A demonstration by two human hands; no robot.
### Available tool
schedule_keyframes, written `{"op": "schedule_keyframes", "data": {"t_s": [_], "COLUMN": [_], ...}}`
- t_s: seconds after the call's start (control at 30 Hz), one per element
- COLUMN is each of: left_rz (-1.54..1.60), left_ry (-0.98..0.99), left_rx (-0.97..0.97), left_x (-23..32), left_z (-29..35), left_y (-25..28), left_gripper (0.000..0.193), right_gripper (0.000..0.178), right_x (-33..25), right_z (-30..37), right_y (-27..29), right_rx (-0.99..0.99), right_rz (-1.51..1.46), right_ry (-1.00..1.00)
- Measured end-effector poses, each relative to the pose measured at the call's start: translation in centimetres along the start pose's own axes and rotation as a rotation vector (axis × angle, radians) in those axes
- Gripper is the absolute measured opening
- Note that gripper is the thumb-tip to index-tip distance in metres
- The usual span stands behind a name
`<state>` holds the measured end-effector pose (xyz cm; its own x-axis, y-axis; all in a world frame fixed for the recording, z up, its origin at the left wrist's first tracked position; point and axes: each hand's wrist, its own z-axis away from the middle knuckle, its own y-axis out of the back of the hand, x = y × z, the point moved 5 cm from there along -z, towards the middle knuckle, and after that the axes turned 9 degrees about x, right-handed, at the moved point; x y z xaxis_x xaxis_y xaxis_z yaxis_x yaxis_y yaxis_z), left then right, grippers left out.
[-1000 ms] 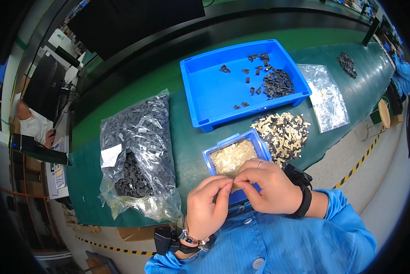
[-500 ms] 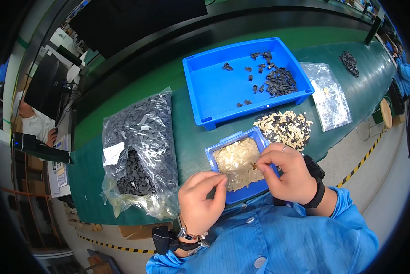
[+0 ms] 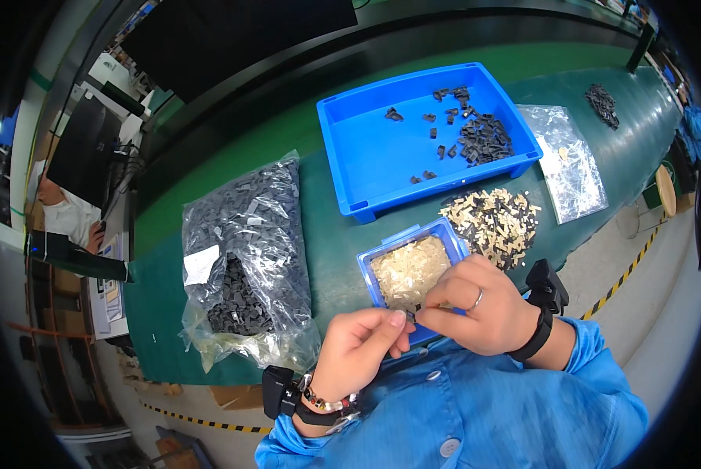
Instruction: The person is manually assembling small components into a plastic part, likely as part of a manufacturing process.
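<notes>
My left hand (image 3: 358, 345) and my right hand (image 3: 485, 311) meet over the near edge of a small blue bin (image 3: 364, 273). Thumb and forefinger of the left pinch a small dark piece (image 3: 411, 316). The right hand's fingertips press together against that same spot, and whatever they grip is hidden. Flat cream-coloured pieces (image 3: 407, 270) fill the small bin below. Right beside it, on the green table, lies a mixed heap of cream and black pieces (image 3: 495, 227).
A large blue tray (image 3: 366, 176) holds loose black parts (image 3: 485, 141). Left of it sits a clear bag (image 3: 249, 203) full of dark parts. A flat clear plastic bag (image 3: 573, 176) and a small dark pile (image 3: 602, 105) lie at the right. Another person (image 3: 69, 215) is at far left.
My hands have come together; the right moved left and down, the left slightly right. A dark piece now shows between the fingertips. The view has shifted a little.
</notes>
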<state>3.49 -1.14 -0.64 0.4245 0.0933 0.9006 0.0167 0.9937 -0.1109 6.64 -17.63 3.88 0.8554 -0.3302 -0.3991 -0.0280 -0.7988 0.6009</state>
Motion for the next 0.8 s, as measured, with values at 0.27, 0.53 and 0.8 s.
{"op": "schedule_keyframes", "data": {"t_s": [0.27, 0.53, 0.8], "left_rz": [0.053, -0.053, -0.317], "left_ry": [-0.091, -0.237, -0.427], "left_rx": [0.06, 0.149, 0.158], "left_x": [-0.5, 0.4, 1.5], "left_z": [0.1, 1.0, 2.1], "left_y": [0.6, 1.1, 1.0], "left_gripper": [0.011, 0.011, 0.009], "right_gripper": [0.016, 0.005, 0.002], "right_x": [-0.2, 0.7, 0.7], "right_z": [0.2, 0.3, 0.5], "right_y": [-0.6, -1.6, -2.6], "right_rx": [-0.025, 0.044, -0.06], "right_rz": [-0.079, -0.455, -0.59], "right_ry": [0.023, -0.549, -0.754]}}
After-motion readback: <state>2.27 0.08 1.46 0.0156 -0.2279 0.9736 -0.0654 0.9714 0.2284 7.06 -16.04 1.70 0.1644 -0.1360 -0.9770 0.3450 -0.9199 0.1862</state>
